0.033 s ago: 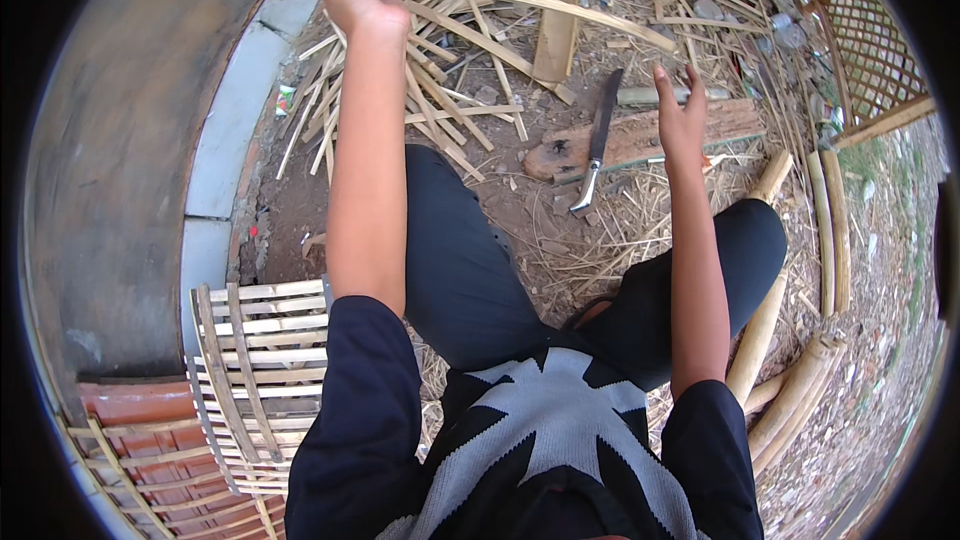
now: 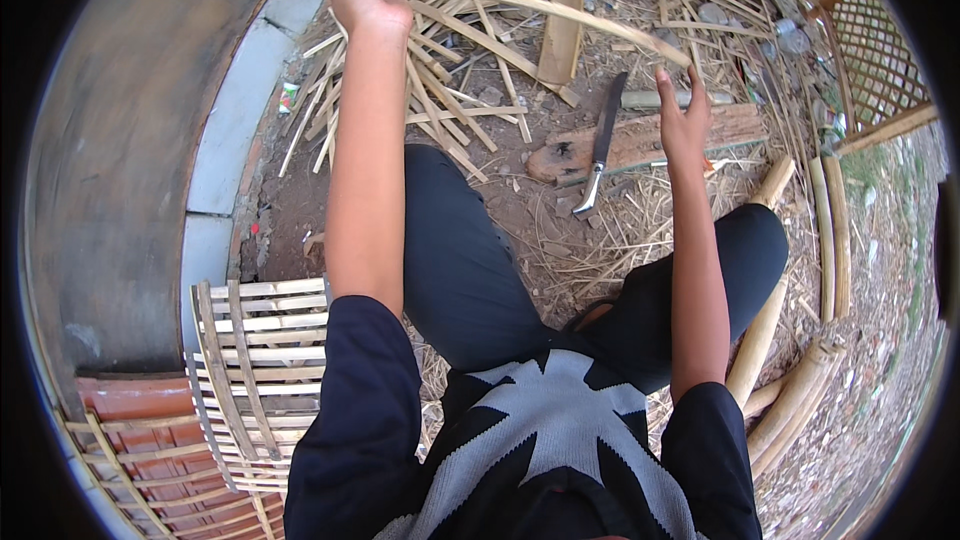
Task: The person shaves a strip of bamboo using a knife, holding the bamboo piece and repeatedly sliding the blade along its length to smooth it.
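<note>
A long, bent bamboo strip [image 2: 545, 6] stretches across the far side. My left hand [image 2: 368, 2] is closed round it near its left end, with the arm reaching far forward. The strip's right end comes down to the fingertips of my right hand [image 2: 684, 118], whose thumb and fingers are apart. Whether they touch the strip I cannot tell. Below it, a long knife [image 2: 605, 125] with a dark blade and a pale metallic handle leans across a weathered wooden block [image 2: 660, 135] on the ground.
Loose bamboo strips [image 2: 440, 70] lie heaped at the far left, near a flat board [image 2: 562, 25]. Slatted bamboo panels [image 2: 265, 370] stand at my left by a wall [image 2: 130, 160]. Bamboo poles [image 2: 800, 400] lie right. A lattice panel [image 2: 875, 40] rises far right.
The strip's right end has shifted slightly right and down, closer to my right fingertips. My left hand keeps its grip.
</note>
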Available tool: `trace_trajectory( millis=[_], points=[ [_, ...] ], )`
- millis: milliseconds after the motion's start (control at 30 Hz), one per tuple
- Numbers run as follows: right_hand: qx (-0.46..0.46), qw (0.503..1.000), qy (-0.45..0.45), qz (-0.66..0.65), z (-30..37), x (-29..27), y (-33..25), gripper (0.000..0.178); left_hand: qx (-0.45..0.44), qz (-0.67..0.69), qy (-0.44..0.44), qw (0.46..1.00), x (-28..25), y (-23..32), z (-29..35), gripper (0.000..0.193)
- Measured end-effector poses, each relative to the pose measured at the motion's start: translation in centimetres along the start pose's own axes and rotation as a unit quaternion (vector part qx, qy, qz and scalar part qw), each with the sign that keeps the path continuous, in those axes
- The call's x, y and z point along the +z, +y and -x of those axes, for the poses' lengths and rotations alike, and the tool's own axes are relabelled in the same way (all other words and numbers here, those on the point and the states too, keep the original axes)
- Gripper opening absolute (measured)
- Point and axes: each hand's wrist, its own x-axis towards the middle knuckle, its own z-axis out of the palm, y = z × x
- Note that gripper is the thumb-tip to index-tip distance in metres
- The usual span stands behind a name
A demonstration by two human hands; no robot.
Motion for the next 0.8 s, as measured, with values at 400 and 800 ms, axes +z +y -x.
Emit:
trace_trajectory(
  millis=[400,800],
  points=[
    [0.265,0.831,-0.234,-0.429,2.5,0.8,-5.2,0.035,-0.08,-0.085,-0.024,0.993,-11.4,6.6,-8.6,0.061],
    [0.249,0.837,-0.27,-0.406,8.0,10.5,-8.5,0.033,-0.157,-0.345,0.107,0.919,-13.1,5.0,-4.0,0.074]
  ],
)
